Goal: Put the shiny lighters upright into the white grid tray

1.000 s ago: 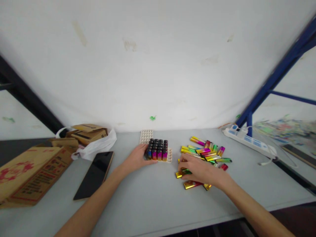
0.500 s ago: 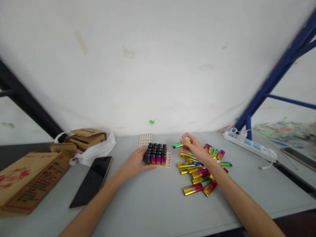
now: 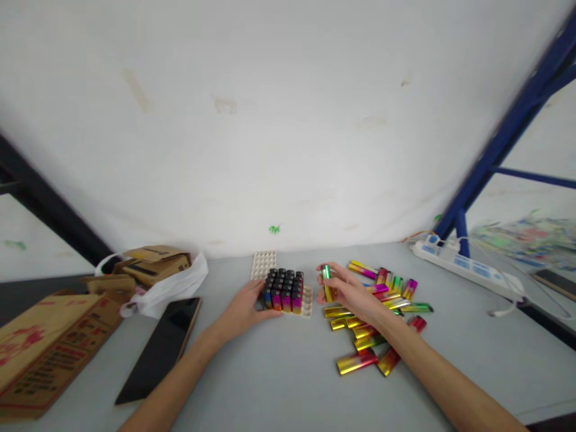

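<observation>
Near the middle of the table, several black-topped lighters (image 3: 285,290) with shiny blue, purple and gold bodies stand upright in rows on a pale moulded tray (image 3: 307,301). My left hand (image 3: 240,309) is closed around the left side of this block, thumb at the front and fingers behind. To the right of the tray, my right hand (image 3: 344,288) pinches a green-and-gold lighter shell (image 3: 327,282) between thumb and fingers, held upright above the table. Beneath and beside that hand lies a loose pile of similar metallic shells (image 3: 357,362) in gold, red, purple and green.
Another pale moulded tray (image 3: 263,261) lies behind the block. At left are a dark phone or tablet (image 3: 159,351), a white plastic bag (image 3: 180,287) and cardboard boxes (image 3: 58,342). A white power strip (image 3: 468,270) with cables lies at right, by a blue metal frame (image 3: 495,138).
My right hand has moved slightly left and down, turning the green-and-gold shell from lying level to upright. My left hand stays at the block. The camera view has shifted a little.
</observation>
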`<state>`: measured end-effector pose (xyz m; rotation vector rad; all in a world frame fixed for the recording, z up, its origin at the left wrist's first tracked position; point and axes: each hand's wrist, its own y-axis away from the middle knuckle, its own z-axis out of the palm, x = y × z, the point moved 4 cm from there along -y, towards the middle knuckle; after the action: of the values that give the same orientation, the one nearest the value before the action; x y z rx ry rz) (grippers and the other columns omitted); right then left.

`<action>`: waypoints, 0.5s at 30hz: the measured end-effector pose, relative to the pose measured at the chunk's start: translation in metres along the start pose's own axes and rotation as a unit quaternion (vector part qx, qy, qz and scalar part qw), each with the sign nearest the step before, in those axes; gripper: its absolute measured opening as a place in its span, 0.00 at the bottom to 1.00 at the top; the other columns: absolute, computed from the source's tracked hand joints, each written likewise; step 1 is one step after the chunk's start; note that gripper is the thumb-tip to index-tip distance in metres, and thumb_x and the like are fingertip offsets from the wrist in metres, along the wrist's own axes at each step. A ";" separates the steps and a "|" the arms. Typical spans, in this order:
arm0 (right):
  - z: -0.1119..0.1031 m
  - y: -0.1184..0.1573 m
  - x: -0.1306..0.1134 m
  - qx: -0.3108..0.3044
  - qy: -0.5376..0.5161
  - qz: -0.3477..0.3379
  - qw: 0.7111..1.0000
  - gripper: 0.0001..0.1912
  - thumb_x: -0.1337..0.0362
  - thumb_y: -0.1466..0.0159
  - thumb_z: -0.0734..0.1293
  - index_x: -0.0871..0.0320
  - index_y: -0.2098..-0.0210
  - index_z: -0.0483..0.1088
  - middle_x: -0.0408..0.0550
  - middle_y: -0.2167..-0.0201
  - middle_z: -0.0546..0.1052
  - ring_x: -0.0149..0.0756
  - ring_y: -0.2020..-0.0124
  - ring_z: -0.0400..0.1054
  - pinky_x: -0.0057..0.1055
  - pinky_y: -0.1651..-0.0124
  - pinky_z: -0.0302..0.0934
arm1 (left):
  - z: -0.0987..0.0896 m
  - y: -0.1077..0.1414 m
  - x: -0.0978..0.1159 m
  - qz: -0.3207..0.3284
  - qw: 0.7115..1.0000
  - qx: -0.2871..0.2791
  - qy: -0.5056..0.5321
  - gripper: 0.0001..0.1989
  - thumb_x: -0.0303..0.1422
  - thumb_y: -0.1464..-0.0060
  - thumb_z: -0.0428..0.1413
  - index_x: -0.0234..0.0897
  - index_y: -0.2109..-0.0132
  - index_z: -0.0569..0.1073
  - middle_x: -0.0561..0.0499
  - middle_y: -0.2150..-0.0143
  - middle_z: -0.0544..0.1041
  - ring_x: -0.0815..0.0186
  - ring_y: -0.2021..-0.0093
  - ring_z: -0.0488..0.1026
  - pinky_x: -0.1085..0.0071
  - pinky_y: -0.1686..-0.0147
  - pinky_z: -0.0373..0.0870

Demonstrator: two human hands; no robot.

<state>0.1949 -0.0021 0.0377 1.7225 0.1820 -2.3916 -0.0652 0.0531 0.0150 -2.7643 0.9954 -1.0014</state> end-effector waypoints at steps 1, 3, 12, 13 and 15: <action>0.001 0.000 0.001 -0.003 0.003 -0.004 1.000 0.18 0.55 0.40 0.75 0.52 0.55 0.70 0.40 0.64 0.74 0.29 0.75 0.70 0.29 0.70 0.60 | 0.000 -0.001 -0.002 -0.002 1.000 -0.004 0.000 0.29 0.45 0.51 0.69 0.35 0.45 0.76 0.41 0.42 0.79 0.47 0.40 0.74 0.53 0.36 0.67; 0.003 0.002 0.003 -0.020 0.011 -0.005 1.000 0.17 0.51 0.36 0.72 0.52 0.54 0.68 0.39 0.65 0.74 0.24 0.78 0.61 0.26 0.75 0.52 | 0.001 -0.002 -0.004 -0.004 1.000 -0.014 0.001 0.28 0.45 0.50 0.68 0.35 0.46 0.77 0.41 0.43 0.79 0.48 0.40 0.74 0.53 0.36 0.67; 0.008 0.009 0.012 -0.037 0.075 0.062 0.995 0.22 0.41 0.33 0.67 0.49 0.52 0.64 0.32 0.75 0.55 0.24 0.79 0.42 0.22 0.77 0.37 | -0.005 -0.002 -0.006 -0.008 0.999 -0.042 0.026 0.31 0.46 0.52 0.69 0.36 0.44 0.76 0.40 0.39 0.77 0.48 0.38 0.72 0.54 0.34 0.65; 0.008 0.009 0.014 -0.024 0.084 0.062 0.994 0.22 0.39 0.34 0.66 0.51 0.56 0.64 0.32 0.76 0.54 0.24 0.79 0.42 0.22 0.78 0.37 | -0.005 -0.002 -0.006 -0.011 0.999 -0.042 0.025 0.31 0.46 0.52 0.70 0.36 0.44 0.77 0.40 0.40 0.78 0.48 0.38 0.73 0.54 0.35 0.65; 0.007 0.008 0.017 0.006 0.122 0.049 0.991 0.24 0.38 0.34 0.64 0.53 0.63 0.62 0.32 0.77 0.54 0.25 0.80 0.44 0.23 0.78 0.40 | -0.005 -0.003 -0.006 -0.016 0.999 -0.039 0.020 0.31 0.46 0.54 0.70 0.36 0.45 0.77 0.40 0.41 0.79 0.48 0.39 0.73 0.54 0.35 0.66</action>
<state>0.1844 -0.0125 0.0237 1.9772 0.1142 -2.1129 -0.0703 0.0593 0.0168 -2.8427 1.0202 -1.0473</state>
